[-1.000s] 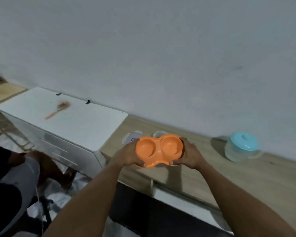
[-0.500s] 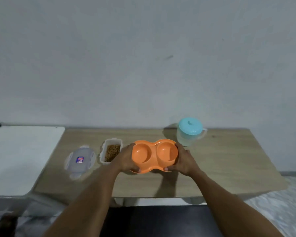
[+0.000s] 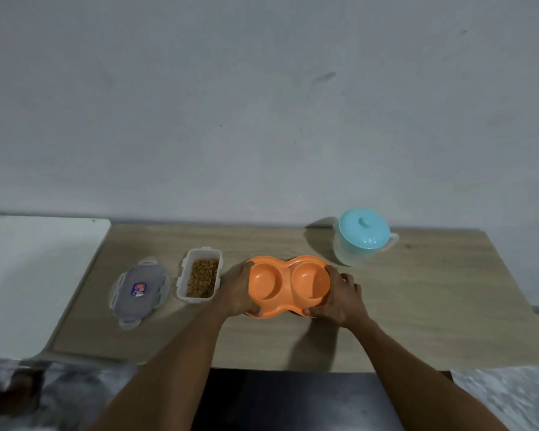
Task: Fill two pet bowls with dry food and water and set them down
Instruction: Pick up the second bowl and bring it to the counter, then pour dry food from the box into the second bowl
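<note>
The task is barely begun: the left hand [image 3: 237, 290] and right hand [image 3: 343, 298] grip the ends of the empty bowl [image 3: 288, 286], seemingly resting mid-tabletop [image 3: 417, 306], with the kibble [image 3: 201, 276] at its 9 o'clock and the jug [image 3: 363, 237] at 1 o'clock, both unpoured.

1. Blocked just left of the left hand [image 3: 237, 290] by the open food container [image 3: 201, 276], with only a narrow gap between them.
2. Blocked further left by the loose lid [image 3: 139, 289], lying flat just beside that container.
3. Hemmed in behind and right of the orange double bowl [image 3: 288, 284] by the lidded jug [image 3: 363, 241], near but apart.
4. Open across the bare bench [image 3: 433, 306] right of the right hand [image 3: 339, 298], out to the edge.
5. Open along the front strip, except where crossed by both forearms.
6. Closed off at the back by the wall [image 3: 262, 119].
7. Open over the white cabinet top [image 3: 38, 275], left of the bench.
</note>
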